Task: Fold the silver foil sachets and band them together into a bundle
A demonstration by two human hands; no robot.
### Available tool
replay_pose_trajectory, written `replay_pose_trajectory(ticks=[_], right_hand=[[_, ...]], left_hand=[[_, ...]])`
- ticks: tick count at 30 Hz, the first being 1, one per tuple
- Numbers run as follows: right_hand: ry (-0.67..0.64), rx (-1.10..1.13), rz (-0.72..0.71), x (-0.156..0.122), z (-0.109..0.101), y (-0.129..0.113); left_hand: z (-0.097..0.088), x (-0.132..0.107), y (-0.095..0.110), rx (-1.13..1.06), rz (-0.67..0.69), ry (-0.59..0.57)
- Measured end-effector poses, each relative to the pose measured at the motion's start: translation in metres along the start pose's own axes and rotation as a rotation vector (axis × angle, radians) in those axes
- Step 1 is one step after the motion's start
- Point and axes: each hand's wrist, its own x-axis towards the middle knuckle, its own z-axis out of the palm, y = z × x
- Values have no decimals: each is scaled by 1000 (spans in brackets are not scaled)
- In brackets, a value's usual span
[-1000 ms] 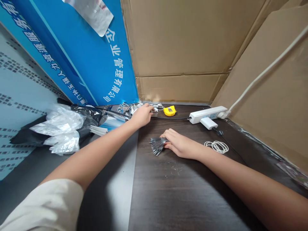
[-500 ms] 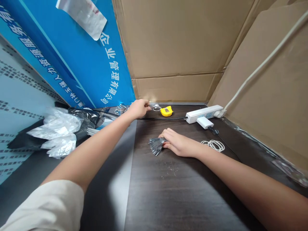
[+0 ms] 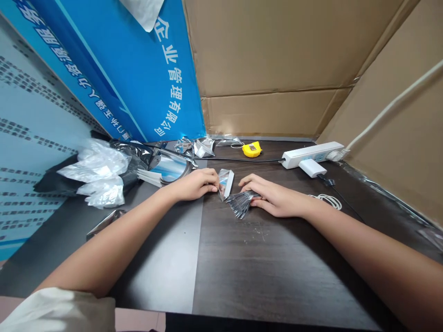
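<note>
many thin strips (image 3: pixel 239 205) fan from right fingers (image 3: pixel 252 179); packet (image 3: pixel 226 180) in left fingers (image 3: pixel 209 178)

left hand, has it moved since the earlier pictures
Yes, nearer: against the yellow tape measure, the left hand has drawn back, from about level with it to the near side of the black cable.

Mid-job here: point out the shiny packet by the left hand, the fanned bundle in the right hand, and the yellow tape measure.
Shiny packet (image 3: pixel 226 180): head view, on the middle of its face.
Fanned bundle (image 3: pixel 239 203): head view, on its splayed end.
Tape measure (image 3: pixel 250 151): head view, on its yellow case.
</note>
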Motion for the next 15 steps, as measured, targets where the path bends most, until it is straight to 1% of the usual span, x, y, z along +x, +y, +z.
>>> replay_pose_trajectory(ticks=[5, 11, 13, 15], right_hand=[[-24, 11, -12, -1, 0, -2], [-59, 27, 9, 0, 1, -3], [-75, 18, 29, -1, -1, -3], [-92, 8, 50, -3, -5, -3]], left_hand=[[13, 1, -3, 36, 22, 80], [26, 0, -9, 84, 103, 208], [27, -2, -9, 93, 146, 212], [25, -3, -7, 80, 192, 188]])
